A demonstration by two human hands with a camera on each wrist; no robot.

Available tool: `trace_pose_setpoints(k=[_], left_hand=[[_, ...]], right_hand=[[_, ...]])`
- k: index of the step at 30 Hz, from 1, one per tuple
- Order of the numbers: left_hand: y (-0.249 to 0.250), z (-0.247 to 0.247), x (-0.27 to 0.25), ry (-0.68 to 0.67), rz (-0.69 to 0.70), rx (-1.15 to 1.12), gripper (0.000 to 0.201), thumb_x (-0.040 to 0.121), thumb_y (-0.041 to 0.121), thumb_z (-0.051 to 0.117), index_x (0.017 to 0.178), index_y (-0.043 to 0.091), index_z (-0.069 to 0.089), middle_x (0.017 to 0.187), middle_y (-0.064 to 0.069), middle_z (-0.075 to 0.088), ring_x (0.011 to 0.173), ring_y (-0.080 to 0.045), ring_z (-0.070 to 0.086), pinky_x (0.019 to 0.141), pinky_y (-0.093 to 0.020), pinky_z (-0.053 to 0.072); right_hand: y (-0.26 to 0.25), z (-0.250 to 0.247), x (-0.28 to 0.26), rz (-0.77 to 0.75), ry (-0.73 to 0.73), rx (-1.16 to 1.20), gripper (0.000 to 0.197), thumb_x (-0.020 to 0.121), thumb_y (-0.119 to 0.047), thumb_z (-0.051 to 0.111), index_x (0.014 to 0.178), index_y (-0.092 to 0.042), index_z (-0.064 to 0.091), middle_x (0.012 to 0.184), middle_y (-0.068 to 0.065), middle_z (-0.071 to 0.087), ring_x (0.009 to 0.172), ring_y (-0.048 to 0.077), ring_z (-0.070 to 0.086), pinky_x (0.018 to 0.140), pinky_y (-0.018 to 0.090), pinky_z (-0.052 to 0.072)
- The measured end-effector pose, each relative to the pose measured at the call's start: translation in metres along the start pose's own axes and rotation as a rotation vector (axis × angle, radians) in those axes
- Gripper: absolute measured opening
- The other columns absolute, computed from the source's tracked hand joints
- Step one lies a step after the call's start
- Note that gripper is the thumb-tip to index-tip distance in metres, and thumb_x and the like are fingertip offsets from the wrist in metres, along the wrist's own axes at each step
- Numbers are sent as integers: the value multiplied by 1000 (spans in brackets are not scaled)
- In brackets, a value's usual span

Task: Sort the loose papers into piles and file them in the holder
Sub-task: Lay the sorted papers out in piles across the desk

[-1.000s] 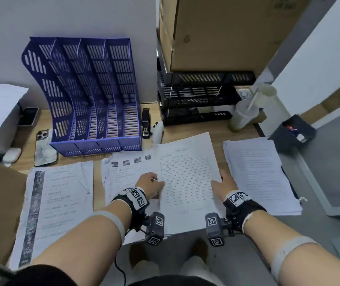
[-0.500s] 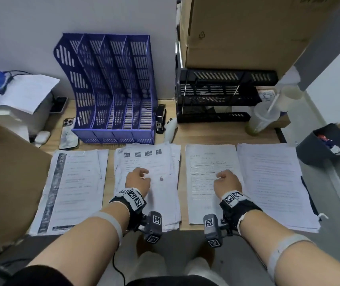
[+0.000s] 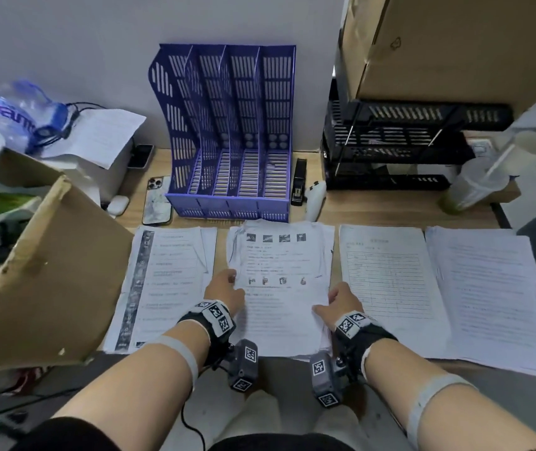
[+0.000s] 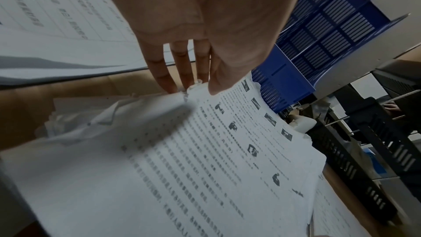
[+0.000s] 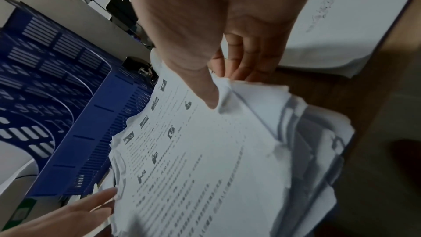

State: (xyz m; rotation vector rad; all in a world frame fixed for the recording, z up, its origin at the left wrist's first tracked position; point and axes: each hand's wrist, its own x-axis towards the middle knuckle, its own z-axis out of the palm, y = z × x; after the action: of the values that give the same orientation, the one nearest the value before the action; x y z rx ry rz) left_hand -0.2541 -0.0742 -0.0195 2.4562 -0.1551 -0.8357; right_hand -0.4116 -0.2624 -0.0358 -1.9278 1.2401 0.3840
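Note:
A blue file holder (image 3: 227, 131) with several slots stands at the back of the wooden desk (image 3: 374, 206). Four paper piles lie in a row before it: a left pile (image 3: 165, 281), a pile with small pictures (image 3: 282, 281), a form pile (image 3: 387, 278) and a right pile (image 3: 488, 288). My left hand (image 3: 227, 288) grips the picture pile's left edge, thumb on top and fingers under it (image 4: 193, 87). My right hand (image 3: 338, 304) grips the same pile's right edge in the same way (image 5: 225, 91). The pile's edges (image 5: 284, 114) are crumpled and lifted.
A black tray rack (image 3: 400, 148) under a cardboard box (image 3: 455, 43) stands at the back right, with a plastic cup (image 3: 475, 187) beside it. A stapler (image 3: 299, 187) and a phone (image 3: 157, 203) flank the holder. A cardboard flap (image 3: 32, 271) overhangs the left.
My right hand has left the form pile and moved left to the picture pile's right edge. My left hand has slid to its left edge, and both now grip it.

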Motion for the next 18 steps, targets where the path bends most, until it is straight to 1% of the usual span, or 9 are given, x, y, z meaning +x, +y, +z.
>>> trace_pose_setpoints(k=[1, 4, 7, 9, 11, 12, 15, 17, 18], left_hand=[[-1, 0, 2, 3, 10, -1, 49, 90, 8, 56, 138, 14, 49, 137, -6, 58, 123, -25, 56, 101, -28, 41], [-3, 0, 8, 1, 40, 6, 41, 88, 5, 56, 128, 14, 61, 127, -7, 65, 113, -24, 61, 88, -22, 42], [-3, 0, 13, 8, 44, -9, 37, 86, 5, 59, 121, 13, 67, 116, -12, 68, 93, -22, 62, 79, -21, 43], [-1, 1, 15, 44, 49, -13, 32, 84, 8, 63, 114, 15, 69, 114, -15, 66, 89, -23, 62, 77, -23, 44], [1, 2, 17, 54, 65, -17, 35, 82, 12, 67, 117, 14, 64, 114, -13, 65, 97, -26, 64, 80, -24, 44], [3, 4, 17, 39, 74, -20, 39, 82, 13, 68, 120, 13, 60, 114, -11, 64, 100, -26, 63, 82, -24, 43], [7, 10, 18, -30, 78, -17, 45, 83, 17, 70, 126, 12, 55, 110, -6, 66, 101, -22, 62, 86, -26, 44], [9, 16, 19, -72, 70, -10, 46, 83, 18, 69, 126, 11, 55, 101, -3, 64, 93, -19, 61, 82, -26, 47], [10, 18, 18, -92, 65, -15, 46, 84, 18, 69, 126, 11, 54, 97, -2, 63, 89, -19, 60, 77, -26, 46]], right_hand=[[0, 0, 0, 12, 5, 2, 34, 76, -22, 71, 97, -13, 45, 85, 3, 54, 69, 19, 51, 51, 25, 35], [1, -1, 0, 15, -12, -38, 20, 77, -18, 66, 87, -16, 49, 80, 1, 53, 63, 14, 45, 51, 23, 35], [6, -3, -2, -18, -10, -47, 9, 81, -17, 60, 86, -14, 53, 79, 2, 54, 67, 17, 48, 56, 25, 37], [10, -8, -5, -12, 36, -13, 4, 83, -16, 56, 82, -14, 53, 80, 4, 52, 70, 21, 47, 62, 26, 38], [15, -13, -7, 4, 130, -22, 20, 81, -16, 55, 67, -20, 42, 80, 4, 46, 69, 21, 43, 62, 26, 35], [17, -15, -9, 7, 158, -4, 25, 82, -14, 55, 64, -22, 38, 78, 3, 44, 66, 20, 42, 59, 26, 34], [21, -20, -16, -4, 170, 101, 20, 86, -6, 50, 75, -16, 38, 70, -1, 40, 57, 15, 35, 52, 27, 28], [23, -22, -23, -6, 194, 160, 12, 87, -3, 47, 89, -14, 43, 77, 0, 45, 62, 17, 41, 54, 26, 31], [24, -22, -24, -2, 204, 200, 16, 88, -1, 47, 97, -14, 46, 84, 2, 50, 69, 20, 49, 59, 26, 36]])
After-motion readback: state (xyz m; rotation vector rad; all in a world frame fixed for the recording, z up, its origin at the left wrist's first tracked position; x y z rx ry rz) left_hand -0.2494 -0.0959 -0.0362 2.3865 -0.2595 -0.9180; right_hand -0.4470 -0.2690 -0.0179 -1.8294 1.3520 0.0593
